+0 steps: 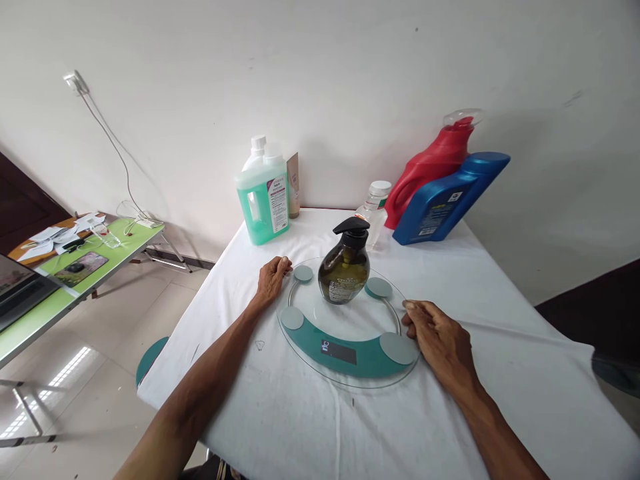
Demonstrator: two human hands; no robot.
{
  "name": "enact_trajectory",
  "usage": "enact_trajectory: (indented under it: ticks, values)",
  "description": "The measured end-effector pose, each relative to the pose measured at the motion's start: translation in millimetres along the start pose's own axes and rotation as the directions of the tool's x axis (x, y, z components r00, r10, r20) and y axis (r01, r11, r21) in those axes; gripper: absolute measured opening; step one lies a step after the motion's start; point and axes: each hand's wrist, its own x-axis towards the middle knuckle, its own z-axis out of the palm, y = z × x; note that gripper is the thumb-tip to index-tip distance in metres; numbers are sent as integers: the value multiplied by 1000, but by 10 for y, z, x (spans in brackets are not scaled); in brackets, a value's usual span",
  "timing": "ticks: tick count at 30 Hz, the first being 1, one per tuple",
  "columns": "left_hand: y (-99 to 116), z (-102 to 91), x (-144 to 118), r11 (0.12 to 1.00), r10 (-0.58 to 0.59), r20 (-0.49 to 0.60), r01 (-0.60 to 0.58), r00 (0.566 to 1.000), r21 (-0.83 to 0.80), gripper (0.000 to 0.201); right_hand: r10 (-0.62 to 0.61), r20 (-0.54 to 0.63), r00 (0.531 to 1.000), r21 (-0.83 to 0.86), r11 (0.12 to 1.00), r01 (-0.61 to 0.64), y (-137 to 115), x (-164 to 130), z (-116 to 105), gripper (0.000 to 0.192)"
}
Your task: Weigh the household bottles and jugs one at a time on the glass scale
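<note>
A round glass bathroom scale (313, 337) with a green band and a small lit display lies on the white-covered table. Near the middle of its glass stands a dark olive pump bottle (344, 270) with a black pump head, upright. My left hand (273, 279) is at the scale's far left rim, its thumb and fingers closed at the glass edge. At the right rim, my right hand (440, 337) has its fingers curled around the edge. The undersides of both hands' fingers are hidden.
Behind the scale stand a green liquid jug (255, 210), a brown tube (294, 187) and a clear white-capped bottle (376, 213). A red jug (425, 167) and a blue bottle (440, 207) lean at back right. A green desk (115, 243) with a laptop (23, 290) is left.
</note>
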Motion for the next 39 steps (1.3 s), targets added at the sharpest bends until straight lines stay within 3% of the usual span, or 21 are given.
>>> enact_trajectory:
  ticks: [11, 31, 39]
  values:
    - [18, -6, -9, 1000, -1, 10, 1, 1000, 4, 58, 31, 9, 999, -7, 999, -31, -32, -10, 2, 43]
    - [31, -18, -19, 1000, 11, 12, -11, 1000, 23, 60, -49, -10, 999, -6, 999, 49, 41, 9, 12, 42]
    - [30, -21, -20, 1000, 10, 11, -11, 1000, 20, 57, -13, -1, 1000, 6, 1000, 13, 4, -6, 9, 40]
